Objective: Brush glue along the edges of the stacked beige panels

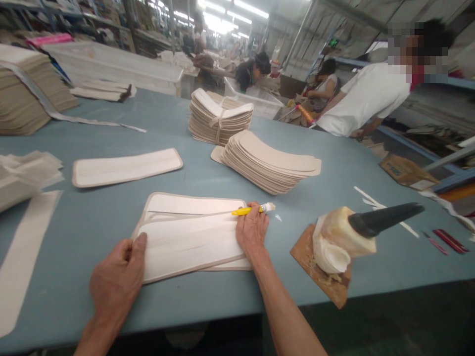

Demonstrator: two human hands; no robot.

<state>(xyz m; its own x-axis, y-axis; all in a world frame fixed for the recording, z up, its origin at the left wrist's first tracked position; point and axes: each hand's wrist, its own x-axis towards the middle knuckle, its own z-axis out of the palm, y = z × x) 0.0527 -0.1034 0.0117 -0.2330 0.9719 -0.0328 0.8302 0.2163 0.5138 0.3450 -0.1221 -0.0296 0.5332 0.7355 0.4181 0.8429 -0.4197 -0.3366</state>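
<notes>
My left hand is closed on the left end of a white panel with a beige border, thumb on top. At the panel's right end, my right hand has its fingers closed around a yellow-handled brush, whose pale bristles point right. Beneath the held panel lie other similar panels, partly covered. To the right, a pale glue container with a dark handle sticking out stands on a brown board.
Behind the panels are a fanned beige stack and a tied bundle. A single panel lies at back left, near a tall stack. Red tools lie far right. A person in a white shirt stands beyond the table.
</notes>
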